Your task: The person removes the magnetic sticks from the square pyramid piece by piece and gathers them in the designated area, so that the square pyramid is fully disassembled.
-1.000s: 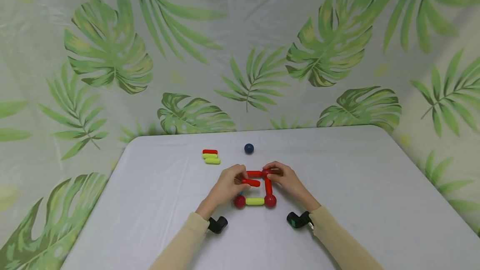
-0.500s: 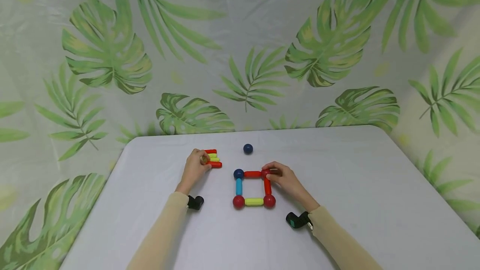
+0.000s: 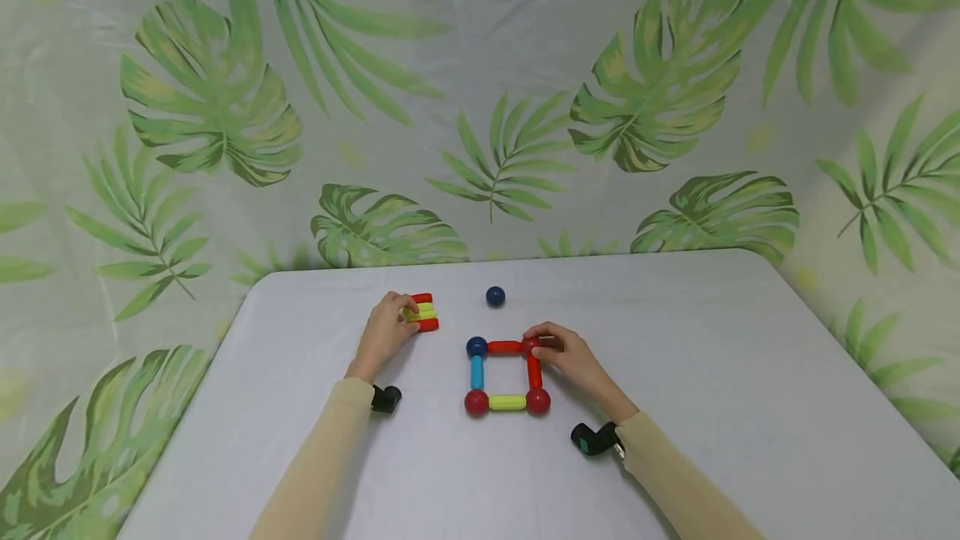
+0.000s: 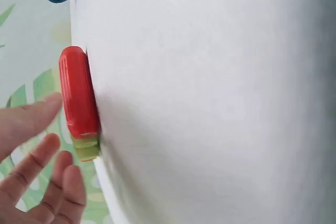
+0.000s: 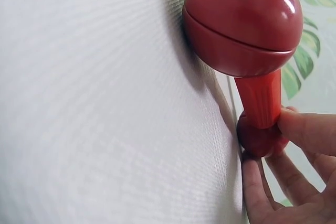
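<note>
My left hand (image 3: 384,330) is at the left ends of a row of short red and yellow rods. In the left wrist view its thumb tip is right beside the near red rod (image 4: 79,93), and the other fingers are spread loosely off it. My right hand (image 3: 568,357) pinches the red ball (image 5: 262,137) at the back right corner of a square lying on the table. The square has a dark blue ball (image 3: 477,347) at back left and two red balls in front. Red rods, a light blue rod (image 3: 477,373) and a yellow rod (image 3: 507,402) join them.
A loose dark blue ball (image 3: 495,297) lies behind the square, towards the table's far edge. White cloth covers the table (image 3: 712,340). Behind it hangs a leaf-patterned curtain (image 3: 525,65). Each wrist wears a small black camera (image 3: 595,440).
My left hand has carried a red rod from over the square to the row at back left, set it at the near side and loosened its fingers. The right hand has stayed in place.
</note>
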Demonstrator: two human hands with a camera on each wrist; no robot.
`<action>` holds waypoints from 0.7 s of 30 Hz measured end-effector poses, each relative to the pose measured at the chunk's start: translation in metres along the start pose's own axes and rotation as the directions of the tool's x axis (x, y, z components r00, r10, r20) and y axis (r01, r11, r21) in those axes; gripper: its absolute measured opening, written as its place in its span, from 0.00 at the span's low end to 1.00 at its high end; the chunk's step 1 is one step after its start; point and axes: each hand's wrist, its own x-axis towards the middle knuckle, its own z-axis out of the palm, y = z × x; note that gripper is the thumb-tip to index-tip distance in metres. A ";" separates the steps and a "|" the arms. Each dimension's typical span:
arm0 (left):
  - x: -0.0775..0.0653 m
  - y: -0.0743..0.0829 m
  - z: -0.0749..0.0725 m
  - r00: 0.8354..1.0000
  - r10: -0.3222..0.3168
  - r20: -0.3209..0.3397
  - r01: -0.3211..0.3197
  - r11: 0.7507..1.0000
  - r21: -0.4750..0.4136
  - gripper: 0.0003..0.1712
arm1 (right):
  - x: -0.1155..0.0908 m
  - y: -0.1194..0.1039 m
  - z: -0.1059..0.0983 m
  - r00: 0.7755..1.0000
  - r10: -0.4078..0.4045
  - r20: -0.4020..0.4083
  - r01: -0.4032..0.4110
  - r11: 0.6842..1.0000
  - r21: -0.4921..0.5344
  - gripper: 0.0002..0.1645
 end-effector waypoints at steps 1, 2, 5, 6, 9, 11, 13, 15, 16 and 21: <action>-0.001 0.004 0.001 1.000 0.010 0.008 -0.010 1.000 -0.017 0.09 | 0.000 0.000 0.000 1.000 0.000 0.000 0.000 1.000 0.000 0.14; -0.002 0.008 0.003 0.999 0.028 0.027 -0.027 0.999 -0.042 0.09 | 0.000 0.000 0.000 1.000 0.000 0.000 0.000 1.000 -0.001 0.14; -0.006 0.027 0.012 0.978 0.116 0.172 -0.089 0.983 -0.159 0.12 | 0.000 -0.001 0.000 1.000 0.004 -0.002 -0.004 1.000 -0.006 0.14; -0.007 0.034 0.016 0.960 0.147 0.238 -0.100 0.975 -0.199 0.13 | -0.001 -0.001 0.000 1.000 0.005 -0.006 -0.005 1.000 -0.005 0.14; -0.011 0.050 0.026 0.894 0.202 0.399 -0.112 0.965 -0.238 0.15 | -0.001 -0.002 0.000 1.000 0.005 -0.008 -0.005 1.000 -0.007 0.14; -0.013 0.055 0.033 0.873 0.193 0.448 -0.107 0.972 -0.210 0.15 | -0.002 -0.002 0.000 1.000 -0.004 -0.003 0.004 1.000 -0.009 0.14; -0.012 0.057 0.037 0.870 0.170 0.463 -0.109 0.982 -0.154 0.13 | -0.002 -0.002 0.000 1.000 -0.005 -0.001 0.005 1.000 -0.009 0.14; -0.010 0.057 0.040 0.874 0.155 0.462 -0.115 0.987 -0.114 0.11 | -0.002 -0.002 0.000 1.000 -0.009 0.000 0.009 1.000 -0.014 0.14; -0.009 0.058 0.040 0.872 0.154 0.465 -0.122 0.988 -0.097 0.11 | -0.002 -0.002 0.000 1.000 -0.008 -0.002 0.008 1.000 -0.012 0.14; -0.007 0.061 0.042 0.867 0.192 0.459 -0.207 0.978 -0.018 0.10 | -0.002 -0.001 -0.001 1.000 -0.019 0.009 0.019 1.000 -0.003 0.15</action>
